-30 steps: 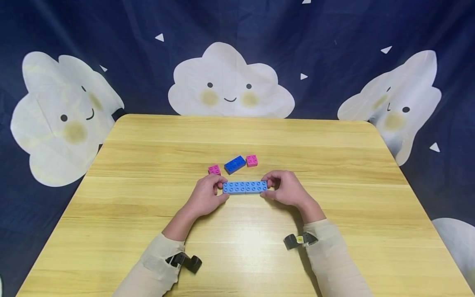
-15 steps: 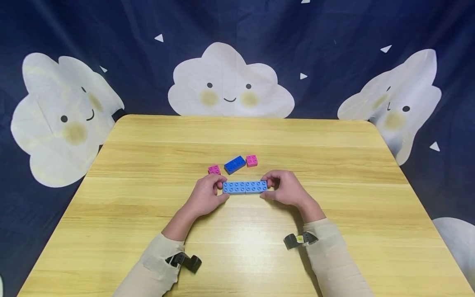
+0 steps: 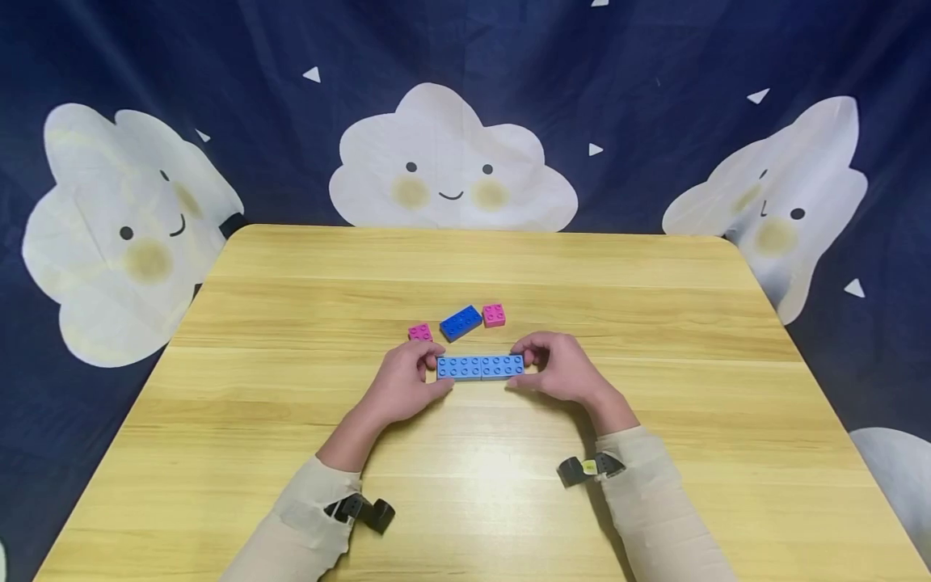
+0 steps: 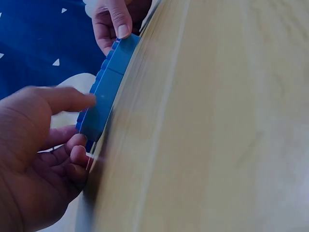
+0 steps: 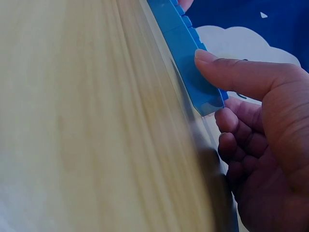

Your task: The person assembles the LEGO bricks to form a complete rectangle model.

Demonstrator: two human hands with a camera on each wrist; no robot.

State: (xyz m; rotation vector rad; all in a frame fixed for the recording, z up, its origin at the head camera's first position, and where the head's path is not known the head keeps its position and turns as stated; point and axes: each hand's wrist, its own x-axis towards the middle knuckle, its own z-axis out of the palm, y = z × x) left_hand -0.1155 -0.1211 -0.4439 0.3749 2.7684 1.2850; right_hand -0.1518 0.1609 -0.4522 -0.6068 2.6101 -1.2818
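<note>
- We looked down on a pale wooden table (image 3: 465, 485), where two light-blue toy bricks lay end to end in one straight row near its middle, studs up, a thin seam between the left light-blue brick (image 3: 459, 369) and the right light-blue brick (image 3: 503, 367)
- We found the left hand (image 3: 406, 381) holding the outer end of the left brick in a narrow grip, thumb along the near side and fingers curled about the far side and the end
- We found the right hand (image 3: 563, 368) mirroring it on the right brick, thumb on the near side, fingers curled behind
- Beyond the row we noted a dark-blue brick (image 3: 461, 323) set at a slant, a pink brick (image 3: 419, 332) near the left hand's fingers, and a second pink brick (image 3: 494, 315) just beside the dark-blue one's right corner; behind the table hung a navy curtain (image 3: 465, 40) printed with smiling clouds
- We judged the light-blue bricks to be hard plastic: light, stiff, hard to break, with smooth sides that could slip under a loose pinch
- We could not tell whether anything locked the two together, so we thought the seam the weak place, likely to part if either end were lifted alone
- We thought the best hold was low on the long flat sides near both outer ends, with gentle, even inward pressure and the studs left uncovered
</note>
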